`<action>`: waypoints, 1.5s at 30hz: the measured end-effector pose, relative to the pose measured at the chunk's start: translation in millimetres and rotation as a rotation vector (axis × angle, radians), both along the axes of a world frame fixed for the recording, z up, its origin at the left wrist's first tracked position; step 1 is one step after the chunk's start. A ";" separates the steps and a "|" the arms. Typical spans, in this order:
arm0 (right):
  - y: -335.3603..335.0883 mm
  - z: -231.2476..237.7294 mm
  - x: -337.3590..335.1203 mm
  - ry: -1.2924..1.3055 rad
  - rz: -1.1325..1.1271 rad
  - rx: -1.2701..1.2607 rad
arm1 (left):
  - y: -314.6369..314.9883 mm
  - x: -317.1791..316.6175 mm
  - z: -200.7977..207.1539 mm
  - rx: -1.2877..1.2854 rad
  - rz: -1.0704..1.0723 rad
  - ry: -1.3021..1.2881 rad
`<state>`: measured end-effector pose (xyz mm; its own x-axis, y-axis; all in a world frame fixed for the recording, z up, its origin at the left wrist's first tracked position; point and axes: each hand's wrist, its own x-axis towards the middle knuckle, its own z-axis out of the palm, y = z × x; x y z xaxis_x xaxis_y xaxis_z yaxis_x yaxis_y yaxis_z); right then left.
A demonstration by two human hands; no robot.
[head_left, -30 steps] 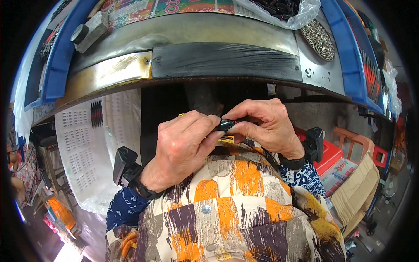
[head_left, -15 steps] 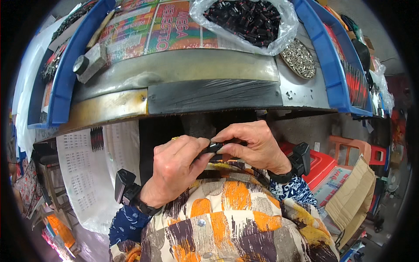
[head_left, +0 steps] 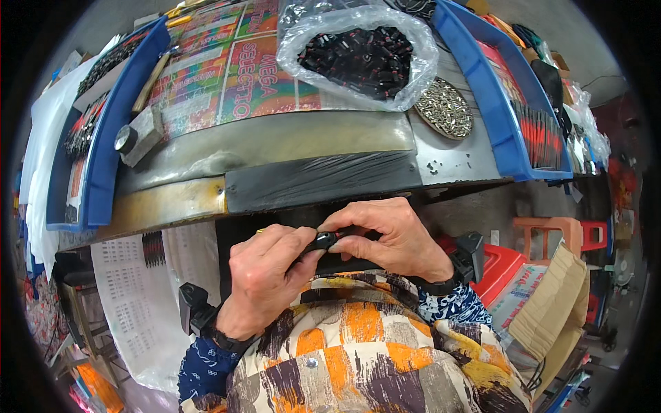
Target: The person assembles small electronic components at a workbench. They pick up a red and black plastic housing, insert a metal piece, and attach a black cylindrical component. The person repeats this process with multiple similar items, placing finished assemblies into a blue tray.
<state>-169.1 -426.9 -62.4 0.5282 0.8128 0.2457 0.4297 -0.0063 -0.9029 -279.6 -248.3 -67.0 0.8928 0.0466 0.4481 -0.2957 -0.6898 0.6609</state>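
One garment (head_left: pixel 344 351) patterned in orange, cream and dark purple fills the bottom centre of the frame, with blue printed sleeves (head_left: pixel 206 365) at either side of it. Dark devices (head_left: pixel 196 310) are strapped at both wrists.

Just above the garment, near the middle of the frame, the person's left hand (head_left: pixel 265 272) and right hand (head_left: pixel 392 237) meet over a small glossy black piece (head_left: pixel 323 240). The left hand grasps the piece between thumb and fingers from the left; the right hand pinches its other end, where a touch of red shows. Its far details are hidden by the fingers.

A whitish sheet (head_left: pixel 127 310) hangs at the lower left, and a red plastic stool (head_left: pixel 501 275) stands at the right beside a folded brown cardboard (head_left: pixel 551 303).

Beyond the hands runs the workbench edge, faced partly with a black strip (head_left: pixel 317 182). Farther up, a grey block (head_left: pixel 144 138) with a round knob sits at the left, near a blue bin (head_left: pixel 107 151). Another blue bin (head_left: pixel 492 124) stands at the upper right, next to a round dish of small silvery pieces (head_left: pixel 444 109). At the upper centre, a clear plastic bag (head_left: pixel 292 58) lies open, full of black pieces (head_left: pixel 358 62), partly over a multicoloured printed sheet (head_left: pixel 200 82).
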 end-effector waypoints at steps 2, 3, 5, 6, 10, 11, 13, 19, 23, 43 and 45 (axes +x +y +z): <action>-6.3 7.1 5.2 -0.148 -0.034 0.014 | 1.0 1.6 3.0 -0.007 0.039 -0.022; -13.3 12.1 10.2 -0.240 -0.105 -0.031 | 3.3 2.5 4.5 -0.004 0.060 -0.024; -26.1 18.0 18.0 -0.252 -0.389 -0.064 | 8.6 2.3 7.9 0.011 0.096 -0.006; -32.6 19.9 26.4 -0.312 -0.523 -0.090 | 10.3 3.0 8.5 0.017 0.123 -0.023; -53.1 17.2 57.0 -0.666 -0.801 -0.228 | 17.1 2.2 11.8 0.032 0.166 0.001; -55.3 14.1 64.0 -0.753 -0.815 -0.260 | 18.0 2.5 12.2 0.032 0.176 0.005; -57.6 7.2 73.6 -0.888 -0.837 -0.299 | 18.9 3.5 12.8 0.044 0.185 0.004; -55.1 -7.2 81.5 -0.968 -0.879 -0.418 | 18.6 6.5 15.0 0.066 0.194 0.028; -52.4 -9.3 83.6 -0.999 -0.892 -0.418 | 18.0 8.2 16.0 0.072 0.199 0.041; -62.8 12.8 95.9 -0.748 -0.757 -0.479 | 15.9 5.5 14.4 0.097 0.163 0.014; -65.0 14.4 97.0 -0.746 -0.741 -0.500 | 15.2 4.7 13.6 0.078 0.160 0.008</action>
